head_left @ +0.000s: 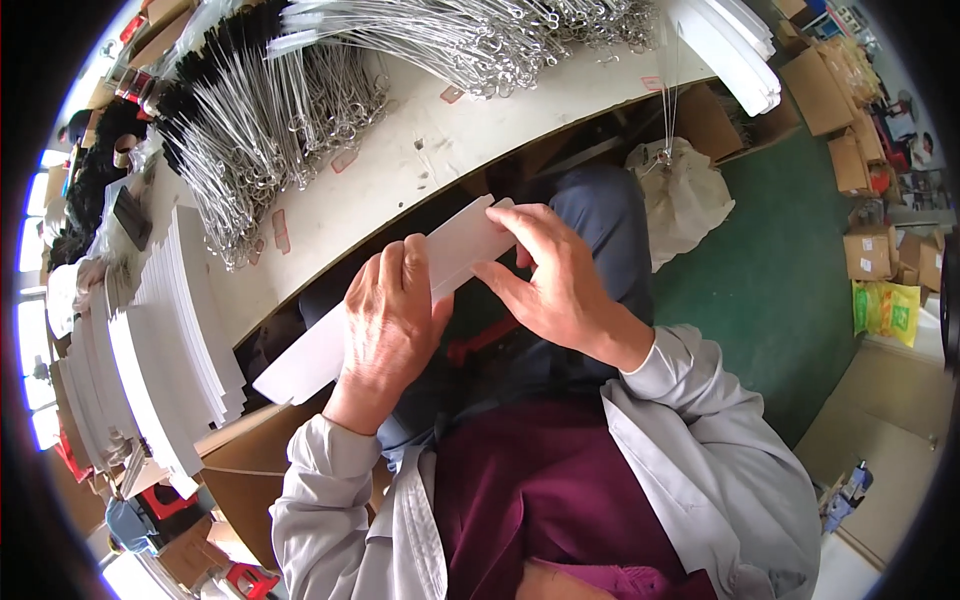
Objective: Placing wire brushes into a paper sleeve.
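Note:
Across my lap lies a long, narrow white paper box (303, 360), slanting from lower left to upper right, held in both hands. My left hand (383, 318) is closed round its middle, fingers over the top face and thumb by the near edge. At the upper right end, my right hand (562, 282) pinches the box, with the index finger on the end flap and the thumb at the near long edge. Whether that end is folded in cannot be made out under the fingers.
Twisted-wire brushes with looped ends, black-bristled (255, 130) and white-bristled (470, 40), cover the far part of the white table (400, 165). Stacked white box blanks (165, 350) stand at left, more (725, 50) at far right. A plastic bag (680, 200) hangs beside my knee; cartons (868, 252) line the right.

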Available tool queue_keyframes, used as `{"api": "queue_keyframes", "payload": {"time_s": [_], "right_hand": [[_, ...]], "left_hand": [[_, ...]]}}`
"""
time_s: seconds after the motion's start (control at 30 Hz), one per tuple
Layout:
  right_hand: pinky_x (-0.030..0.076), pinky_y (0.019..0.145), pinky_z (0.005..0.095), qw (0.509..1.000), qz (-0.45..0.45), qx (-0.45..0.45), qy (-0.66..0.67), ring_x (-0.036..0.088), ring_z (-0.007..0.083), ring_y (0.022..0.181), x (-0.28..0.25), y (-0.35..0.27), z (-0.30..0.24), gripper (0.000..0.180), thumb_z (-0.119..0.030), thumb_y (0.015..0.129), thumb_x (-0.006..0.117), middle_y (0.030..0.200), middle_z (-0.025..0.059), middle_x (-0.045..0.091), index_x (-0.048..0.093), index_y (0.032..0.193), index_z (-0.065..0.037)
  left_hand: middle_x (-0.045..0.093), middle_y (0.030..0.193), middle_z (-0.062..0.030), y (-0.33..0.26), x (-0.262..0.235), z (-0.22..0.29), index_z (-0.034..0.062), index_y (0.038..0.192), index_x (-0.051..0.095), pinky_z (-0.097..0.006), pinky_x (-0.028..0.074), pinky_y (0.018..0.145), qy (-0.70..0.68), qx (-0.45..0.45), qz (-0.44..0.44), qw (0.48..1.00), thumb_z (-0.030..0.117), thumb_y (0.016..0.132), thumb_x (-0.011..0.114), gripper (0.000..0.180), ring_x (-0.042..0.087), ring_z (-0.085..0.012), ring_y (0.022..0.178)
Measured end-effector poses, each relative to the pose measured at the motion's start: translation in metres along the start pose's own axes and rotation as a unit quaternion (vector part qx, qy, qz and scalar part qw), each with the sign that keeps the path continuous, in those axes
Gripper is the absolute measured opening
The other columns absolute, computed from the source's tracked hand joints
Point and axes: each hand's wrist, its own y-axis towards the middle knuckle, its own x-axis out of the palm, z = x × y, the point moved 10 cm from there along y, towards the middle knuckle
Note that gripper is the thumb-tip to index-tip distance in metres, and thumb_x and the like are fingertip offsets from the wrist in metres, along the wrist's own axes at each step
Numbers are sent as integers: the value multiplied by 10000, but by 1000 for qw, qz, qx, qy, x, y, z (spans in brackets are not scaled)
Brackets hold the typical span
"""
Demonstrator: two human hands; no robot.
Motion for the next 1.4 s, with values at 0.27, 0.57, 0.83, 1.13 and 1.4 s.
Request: {"api": "queue_keyframes", "payload": {"time_s": [0.27,0.57,0.83,1.13,1.4], "right_hand": [[547,667,287,973,-82,147,155,669,163,734,22,-4,40,388,-179,894,789,971,159,683,650,1167,59],[522,523,262,893,-217,290,269,651,97,627,41,-6,52,362,-242,963,735,929,97,717,673,1125,75],[500,448,219,815,-282,375,339,683,136,592,54,-20,55,390,-300,1012,661,1022,90,687,638,1208,37],[481,447,222,842,-260,347,323,641,121,533,48,-14,55,394,-284,992,696,994,105,716,631,1219,31],[432,1097,438,935,-213,-211,-187,583,331,1216,56,14,-27,654,-249,775,839,1267,169,636,596,1315,28]], "left_hand": [[621,1147,-183,-15,18,-10,-36,1337,525,-433,548,891,4,-7,-16,1000,144,711,821,716,651,-350,1012],[627,1205,-195,-18,19,-11,-38,1338,539,-440,547,917,11,23,-1,1000,144,718,825,707,658,-361,1032],[634,1206,-192,-21,21,-10,-32,1323,555,-445,545,925,9,35,5,999,125,711,827,688,662,-364,1034],[662,1163,-186,-23,23,-18,-29,1282,582,-438,564,885,-45,30,-6,999,134,741,812,610,682,-359,1010],[694,1115,-173,-5,14,-23,-23,1245,612,-424,576,849,-87,-12,-37,995,140,730,808,575,698,-357,988]]}}
